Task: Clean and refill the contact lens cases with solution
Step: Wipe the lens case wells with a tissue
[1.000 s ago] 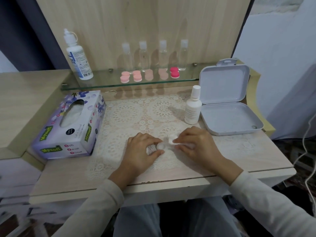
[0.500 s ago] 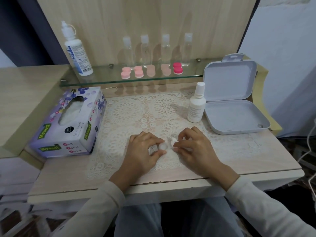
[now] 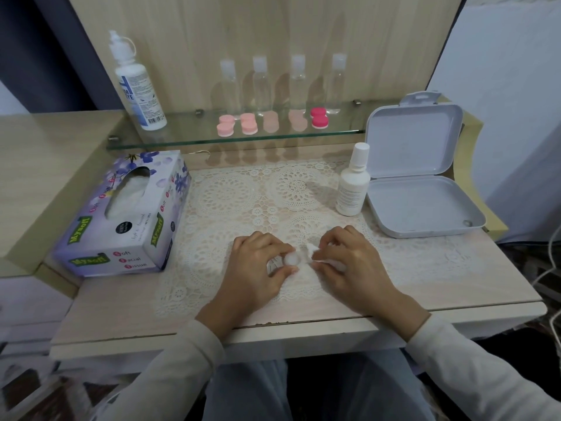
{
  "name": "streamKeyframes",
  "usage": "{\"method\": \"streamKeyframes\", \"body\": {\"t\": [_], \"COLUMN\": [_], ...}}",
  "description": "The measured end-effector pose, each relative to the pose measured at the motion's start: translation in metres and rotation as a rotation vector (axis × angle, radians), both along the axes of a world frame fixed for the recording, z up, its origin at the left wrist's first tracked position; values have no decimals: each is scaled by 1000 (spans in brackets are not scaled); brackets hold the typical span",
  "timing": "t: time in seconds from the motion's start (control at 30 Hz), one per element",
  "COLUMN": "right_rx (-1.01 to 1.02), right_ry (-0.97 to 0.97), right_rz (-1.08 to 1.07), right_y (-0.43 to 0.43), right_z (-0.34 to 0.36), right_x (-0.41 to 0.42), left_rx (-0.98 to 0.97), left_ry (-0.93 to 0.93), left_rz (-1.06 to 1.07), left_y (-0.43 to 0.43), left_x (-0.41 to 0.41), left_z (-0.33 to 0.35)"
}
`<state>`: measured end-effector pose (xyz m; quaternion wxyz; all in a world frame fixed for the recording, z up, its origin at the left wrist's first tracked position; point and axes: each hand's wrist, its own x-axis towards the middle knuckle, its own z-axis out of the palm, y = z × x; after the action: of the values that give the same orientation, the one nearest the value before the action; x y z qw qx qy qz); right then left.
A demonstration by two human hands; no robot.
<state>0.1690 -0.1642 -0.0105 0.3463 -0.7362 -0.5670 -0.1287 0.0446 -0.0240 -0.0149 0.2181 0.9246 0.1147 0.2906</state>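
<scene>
**Both hands meet over one small white case at the middle of the desk**

The person sits at a pale wooden desk [image 3: 455,278] covered with a cream lace mat [image 3: 243,189]. The left hand [image 3: 258,262] pinches a small round white contact lens case [image 3: 292,259] between thumb and forefinger, close above the mat. The right hand [image 3: 349,262] is closed on a small piece of white tissue [image 3: 311,249] and presses it against the right side of the case. So the case lies just to the right of the left fingers and just to the left of the right fingers, and its long axis seems to run left to right between them; most of it is hidden, so I cannot be sure.

I judge that the wiping step is in hand and the refilling is not yet done. The small white plastic solution bottle [image 3: 352,186] stands upright behind the right hand, which is the nearer one to it. The open grey plastic box [image 3: 425,205] lies just beside this bottle, near the right edge of the desk. The purple flowered tissue box [image 3: 127,214] is on the left, nearer to the left hand.

On the glass shelf [image 3: 182,138] behind stand a tall white bottle [image 3: 136,86], four clear small bottles [image 3: 261,83] and a row of pink round cases [image 3: 249,124], well apart from both hands. The mat between the hands and the shelf is free for reaching.
</scene>
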Motion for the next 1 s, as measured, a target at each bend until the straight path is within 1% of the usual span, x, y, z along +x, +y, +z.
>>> {"method": "streamKeyframes", "body": {"t": [0.13,0.3,0.53,0.73,0.8,0.93,1.0], "right_rx": [-8,-16,4,-6,-1,-23,-28], "right_ry": [2,-67,54,62,47,-53,-42], "right_rz": [-31,-1,22,11,1,7,20], "right_y": [0,1,1,1,0,1,1], "right_z": [-1,-3,-1,-2,-2,-4,-4], "right_x": [-2,0,2,-1,-2,1,2], "left_rx": [-6,-14,-7,-5,1,-5,-8], "left_ry": [-9,-10,-7,2,7,11,15], "left_rz": [-6,-4,-10,-11,-4,-2,-2], "left_y": [0,0,0,-1,-1,-2,-2], "left_x": [0,0,-1,-1,0,-1,-1], "left_z": [0,0,0,0,0,1,2]}}
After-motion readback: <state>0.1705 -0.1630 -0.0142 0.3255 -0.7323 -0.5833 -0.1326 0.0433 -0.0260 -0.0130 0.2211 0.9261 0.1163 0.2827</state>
